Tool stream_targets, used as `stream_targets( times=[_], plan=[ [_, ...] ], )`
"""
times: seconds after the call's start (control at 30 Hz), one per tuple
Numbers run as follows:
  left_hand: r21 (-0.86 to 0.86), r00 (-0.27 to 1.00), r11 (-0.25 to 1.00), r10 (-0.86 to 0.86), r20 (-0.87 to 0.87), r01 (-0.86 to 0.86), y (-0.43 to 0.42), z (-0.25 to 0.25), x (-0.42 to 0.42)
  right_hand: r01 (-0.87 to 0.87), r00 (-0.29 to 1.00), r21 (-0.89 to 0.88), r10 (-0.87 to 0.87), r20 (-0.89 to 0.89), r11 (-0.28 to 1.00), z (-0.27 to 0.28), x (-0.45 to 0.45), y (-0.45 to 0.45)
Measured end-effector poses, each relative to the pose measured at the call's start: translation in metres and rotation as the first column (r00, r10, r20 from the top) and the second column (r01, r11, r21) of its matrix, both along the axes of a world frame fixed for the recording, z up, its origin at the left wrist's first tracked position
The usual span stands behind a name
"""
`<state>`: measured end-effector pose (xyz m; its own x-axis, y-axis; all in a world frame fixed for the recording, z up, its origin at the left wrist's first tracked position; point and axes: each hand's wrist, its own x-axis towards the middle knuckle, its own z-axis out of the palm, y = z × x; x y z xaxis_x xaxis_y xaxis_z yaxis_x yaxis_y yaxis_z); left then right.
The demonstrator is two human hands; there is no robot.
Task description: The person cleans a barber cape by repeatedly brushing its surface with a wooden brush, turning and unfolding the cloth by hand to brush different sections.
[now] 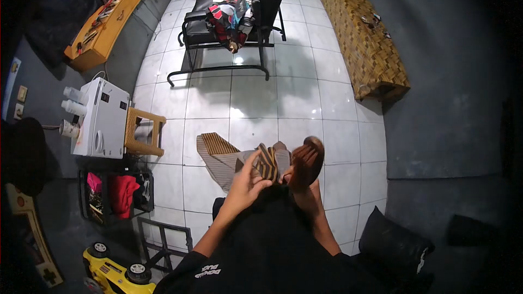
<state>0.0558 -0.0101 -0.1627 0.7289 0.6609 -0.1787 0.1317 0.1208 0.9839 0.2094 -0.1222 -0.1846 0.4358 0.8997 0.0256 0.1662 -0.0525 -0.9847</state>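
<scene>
A garment-like cloth [218, 159] with grey and black-and-tan stripes spreads out in front of me; whether it hangs or rests on the floor I cannot tell. My left hand [243, 189] is at its near side, thumb and index finger apart, with the cloth's striped fold [268, 161] just beyond the fingertips. My right hand [306, 196] is closed round the lower end of a brown, rounded, folded thing [309, 159], perhaps bunched fabric. It stands up beside the cloth's right end. The right fingers are partly hidden by it.
Ahead, a black chair [204, 32] carries a pile of clothes [231, 16]. A woven bench [359, 38] runs along the right wall. To the left are a small white fridge [103, 120], a tan stool [144, 132], a black crate [117, 196] and a yellow toy car [117, 272].
</scene>
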Motion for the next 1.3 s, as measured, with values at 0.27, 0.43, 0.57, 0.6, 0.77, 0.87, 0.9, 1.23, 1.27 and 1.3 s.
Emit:
stream_targets(
  times=[0.27, 0.43, 0.57, 0.6, 0.77, 0.87, 0.9, 1.23, 1.27, 1.3],
  plan=[
    [0.204, 0.991, 0.979, 0.057, -0.123, -0.031, 0.002, 0.009, -0.001, -0.074, 0.995, 0.024, 0.076, -0.071, 0.997, 0.03, -0.022, 0.014],
    [-0.275, 0.981, 0.959, -0.011, 0.192, 0.064, -0.003, 0.013, 0.001, 0.08, 0.989, -0.22, -0.105, -0.104, 0.972, 0.046, -0.023, 0.018],
    [-0.331, 0.976, 0.935, 0.175, 0.128, -0.124, -0.004, -0.005, 0.003, 0.073, 0.993, -0.009, -0.072, 0.09, 0.997, 0.042, -0.019, 0.015],
    [-0.243, 0.958, 0.946, 0.254, 0.137, -0.216, -0.006, -0.008, 0.006, 0.044, 0.998, -0.069, -0.041, 0.047, 0.997, 0.043, -0.018, 0.014],
    [-0.078, 0.97, 0.974, 0.222, 0.102, -0.214, -0.009, 0.0, 0.007, 0.025, 0.992, -0.172, -0.045, -0.116, 0.985, 0.052, -0.025, 0.015],
    [0.009, 0.984, 0.994, 0.11, 0.143, -0.112, -0.009, -0.008, 0.006, 0.073, 0.995, 0.006, -0.073, 0.072, 0.997, 0.037, -0.026, 0.015],
    [0.024, 0.984, 0.996, 0.077, 0.16, -0.082, -0.009, -0.009, 0.006, 0.07, 0.99, 0.06, -0.076, 0.118, 0.996, 0.036, -0.024, 0.015],
    [0.464, 0.974, 0.88, -0.003, 0.227, -0.106, -0.007, -0.01, 0.017, 0.202, 0.958, 0.11, -0.219, 0.183, 0.973, 0.03, -0.013, 0.016],
    [0.587, 0.986, 0.809, -0.077, 0.148, -0.025, -0.002, -0.008, 0.018, 0.201, 0.959, 0.16, -0.227, 0.168, 0.966, 0.035, -0.008, 0.018],
    [0.613, 0.986, 0.789, -0.126, 0.11, 0.032, 0.003, -0.013, 0.02, 0.203, 0.959, 0.116, -0.222, 0.179, 0.972, 0.043, -0.003, 0.02]
  ],
)
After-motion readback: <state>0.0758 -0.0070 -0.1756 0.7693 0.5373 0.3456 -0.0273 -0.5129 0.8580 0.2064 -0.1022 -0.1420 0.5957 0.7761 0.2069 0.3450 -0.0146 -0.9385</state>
